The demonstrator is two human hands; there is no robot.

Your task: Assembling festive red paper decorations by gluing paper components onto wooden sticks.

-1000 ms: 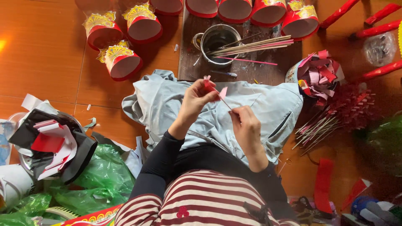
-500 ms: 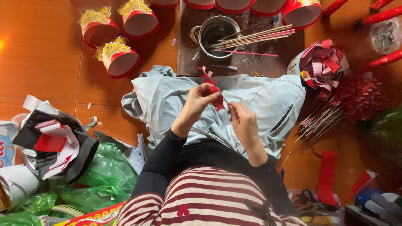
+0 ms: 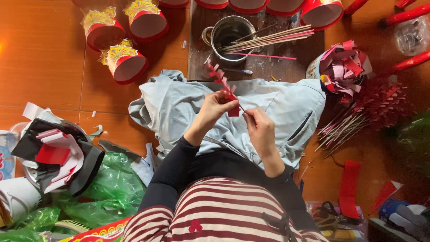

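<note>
Both hands meet just above the pale grey-blue jacket (image 3: 286, 107) spread over the lap. The left hand (image 3: 218, 106) is closed around the lower end of a thin stick wrapped in fringed red paper (image 3: 220, 81), thumb and fingers pinching the red strip where it meets the stick. The right hand (image 3: 260, 127) is curled narrow just beside it, fingertips pinched on what looks like the bare tail of the stick, though the stick is too fine to be sure.

The fringe already climbs the upper part of the stick, which slants up over the jacket's far edge; the lower part, near the hands, looks unwrapped, so I'd judge this piece a little past halfway.

Beyond the jacket, on a dark wooden board (image 3: 255, 67), stands a dented metal pot (image 3: 228, 33) with a bundle of plain bamboo sticks (image 3: 268, 40) laid across it, seemingly stock not yet wrapped. To the jacket's right lies a heap of sticks already fringed in red (image 3: 371, 112), and just above them a round container stuffed with red and pink paper scraps (image 3: 345, 67). To the jacket's upper left are red paper cups with gold-patterned rims (image 3: 123, 60). So a fair batch seems done, with more left to wrap
</note>
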